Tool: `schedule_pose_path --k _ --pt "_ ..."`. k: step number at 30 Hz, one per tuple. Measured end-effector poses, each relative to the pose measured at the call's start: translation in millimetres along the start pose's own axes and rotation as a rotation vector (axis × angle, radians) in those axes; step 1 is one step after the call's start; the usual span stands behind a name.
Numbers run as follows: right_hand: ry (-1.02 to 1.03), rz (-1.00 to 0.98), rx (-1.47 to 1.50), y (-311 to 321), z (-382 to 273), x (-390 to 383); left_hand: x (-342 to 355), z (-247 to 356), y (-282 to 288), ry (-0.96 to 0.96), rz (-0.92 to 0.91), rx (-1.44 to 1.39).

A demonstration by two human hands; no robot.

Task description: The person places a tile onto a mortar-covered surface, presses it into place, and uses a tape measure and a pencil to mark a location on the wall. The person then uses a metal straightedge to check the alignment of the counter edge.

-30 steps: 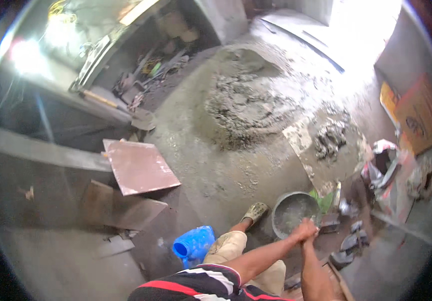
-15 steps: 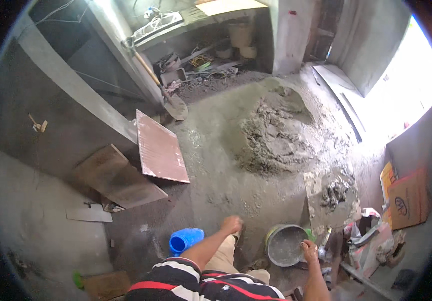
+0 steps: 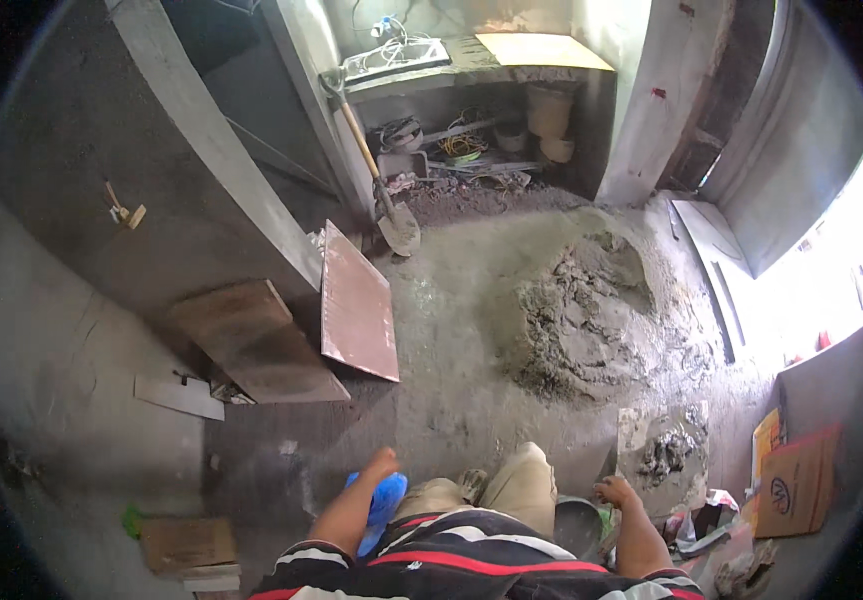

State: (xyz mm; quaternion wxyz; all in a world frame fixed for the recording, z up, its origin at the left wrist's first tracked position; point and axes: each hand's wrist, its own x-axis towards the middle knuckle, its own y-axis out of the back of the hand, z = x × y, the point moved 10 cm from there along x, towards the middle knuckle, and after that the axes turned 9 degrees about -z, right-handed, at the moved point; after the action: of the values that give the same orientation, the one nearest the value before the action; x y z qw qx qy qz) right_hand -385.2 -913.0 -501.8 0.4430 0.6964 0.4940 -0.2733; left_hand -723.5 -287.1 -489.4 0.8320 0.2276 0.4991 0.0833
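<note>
Left hand (image 3: pixel 383 466) sits open-gripped on the blue bucket (image 3: pixel 379 500); right hand (image 3: pixel 615 491), grip loose and empty, hovers right of it by the mortar pan (image 3: pixel 576 520). I'd grab both rims firmly.

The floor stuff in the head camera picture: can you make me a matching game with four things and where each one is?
Things:
1. shovel
2. blue container
3. cardboard box
4. mortar pile

Places:
a. by the left hand
b. far right, against the wall
c. middle of the floor
d. leaning on the pillar at the back

Pairs: 1-d, 2-a, 3-b, 4-c
</note>
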Motion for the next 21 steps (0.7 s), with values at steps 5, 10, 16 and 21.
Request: schedule_pose_path --k 5,10,16,21 --pt "-0.012 -0.163 -0.433 65.4 -6.2 36.9 -2.4 -7.8 -3.2 0.014 0.071 0.243" --pt "-0.103 0.088 0.303 178.8 -42.4 60.4 3.0 28.6 20.4 0.247 -0.095 0.314" --pt "-0.299 0.006 0.254 279.7 -10.6 82.8 40.1 146.2 66.7 0.233 0.075 -0.267" --pt "-0.116 -0.292 -0.56 329.1 1.8 154.9 58.9 261.1 115.3 0.056 0.167 -0.521"
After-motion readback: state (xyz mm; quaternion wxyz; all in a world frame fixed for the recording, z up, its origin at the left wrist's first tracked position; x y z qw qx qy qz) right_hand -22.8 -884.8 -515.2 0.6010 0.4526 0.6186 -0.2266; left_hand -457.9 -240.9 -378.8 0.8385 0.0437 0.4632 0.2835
